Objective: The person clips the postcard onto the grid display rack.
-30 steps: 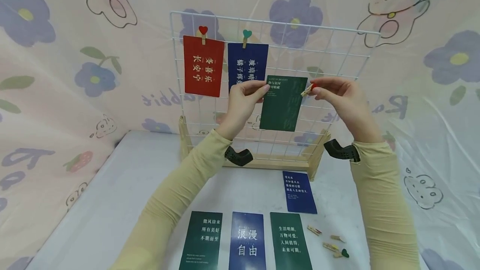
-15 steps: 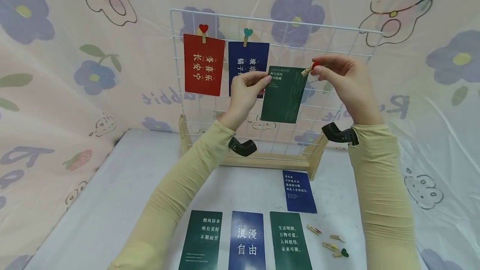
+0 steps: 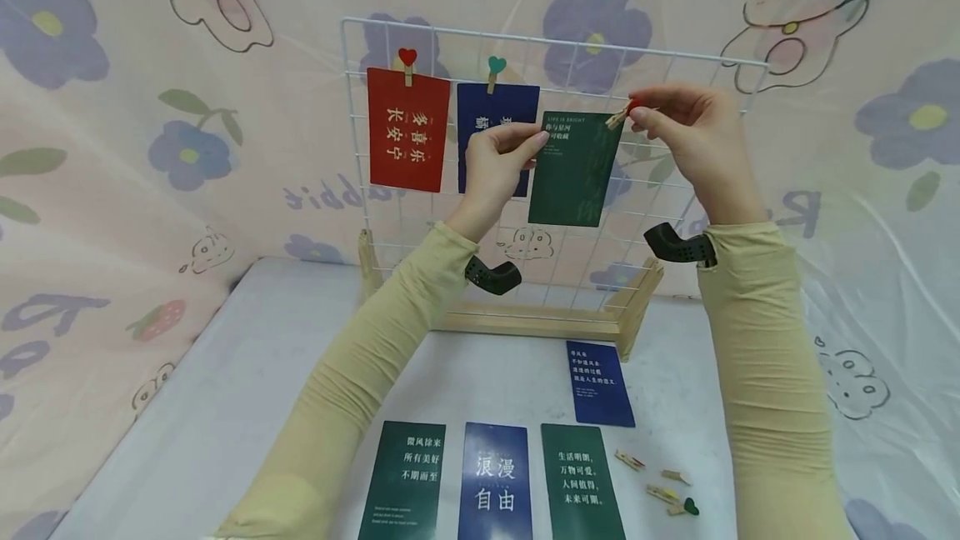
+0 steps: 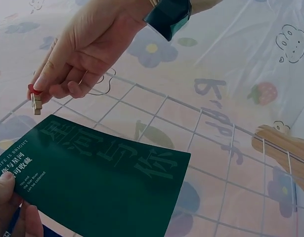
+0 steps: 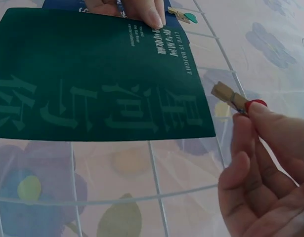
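My left hand [image 3: 495, 165] pinches a dark green card [image 3: 576, 177] by its left edge, near the upper corner, in front of the white wire grid rack. Between thumb and forefinger, my right hand [image 3: 705, 144] holds a small wooden clothespin [image 5: 230, 97] with a red heart. In the right wrist view a gap separates the clothespin from the card's edge. On the rack's left side hangs a red card [image 3: 407, 157], under a red-heart clothespin [image 3: 407, 65]. Beside it hangs a blue card [image 3: 471, 161] under a teal-heart clothespin [image 3: 496, 73], partly hidden by my left hand.
A wooden base [image 3: 540, 323] carries the rack. On the white table lie a green card [image 3: 405, 482], a blue card [image 3: 493, 448], another green card [image 3: 581, 473] and a smaller-looking blue card [image 3: 600, 382]. Several loose clothespins [image 3: 663, 494] lie at the right. Patterned cloth hangs behind.
Both hands have risen along the rack, the left with the green card and the right with the clothespin. The card's top is now closer to the upper wires. The hanging cards stay put.
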Demonstrator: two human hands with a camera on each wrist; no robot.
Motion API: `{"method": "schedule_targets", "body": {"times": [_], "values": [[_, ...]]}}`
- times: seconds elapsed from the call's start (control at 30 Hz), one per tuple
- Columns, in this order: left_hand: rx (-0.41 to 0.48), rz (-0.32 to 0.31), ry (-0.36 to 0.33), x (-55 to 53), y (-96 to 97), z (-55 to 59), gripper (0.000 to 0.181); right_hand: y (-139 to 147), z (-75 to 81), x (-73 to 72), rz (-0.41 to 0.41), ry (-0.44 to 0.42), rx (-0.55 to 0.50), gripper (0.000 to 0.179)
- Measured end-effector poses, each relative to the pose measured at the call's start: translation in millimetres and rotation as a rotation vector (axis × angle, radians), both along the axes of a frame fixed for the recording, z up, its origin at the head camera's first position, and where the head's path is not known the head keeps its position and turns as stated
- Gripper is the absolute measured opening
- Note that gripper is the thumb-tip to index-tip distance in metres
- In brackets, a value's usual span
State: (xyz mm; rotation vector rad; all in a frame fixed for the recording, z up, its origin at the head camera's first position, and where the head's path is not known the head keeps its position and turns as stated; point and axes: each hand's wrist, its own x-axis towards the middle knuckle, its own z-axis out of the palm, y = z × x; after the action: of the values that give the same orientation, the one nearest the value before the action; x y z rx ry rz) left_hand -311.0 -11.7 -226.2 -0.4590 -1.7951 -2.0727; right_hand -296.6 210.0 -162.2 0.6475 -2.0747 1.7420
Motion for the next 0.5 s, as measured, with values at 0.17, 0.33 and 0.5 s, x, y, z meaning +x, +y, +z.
{"method": "schedule_targets", "body": {"times": [0.17, 0.33, 0.5], "values": [[-0.013, 0.031, 0.002, -2.2, -0.5, 6.5, 0.02, -2, 2.9, -4.6, -0.026, 0.056, -0.006, 0.03], [-0.025, 0.051, 0.008, -2.9, -0.9, 11.1, 0.02, -7, 8.7, -5.2, -0.12, 0.153, 0.075, 0.023], [-0.025, 0.058, 0.007, -4.1, 0.7, 13.3, 0.02, -12, 15.6, -1.9, -0.162, 0.176, 0.106, 0.02]]}}
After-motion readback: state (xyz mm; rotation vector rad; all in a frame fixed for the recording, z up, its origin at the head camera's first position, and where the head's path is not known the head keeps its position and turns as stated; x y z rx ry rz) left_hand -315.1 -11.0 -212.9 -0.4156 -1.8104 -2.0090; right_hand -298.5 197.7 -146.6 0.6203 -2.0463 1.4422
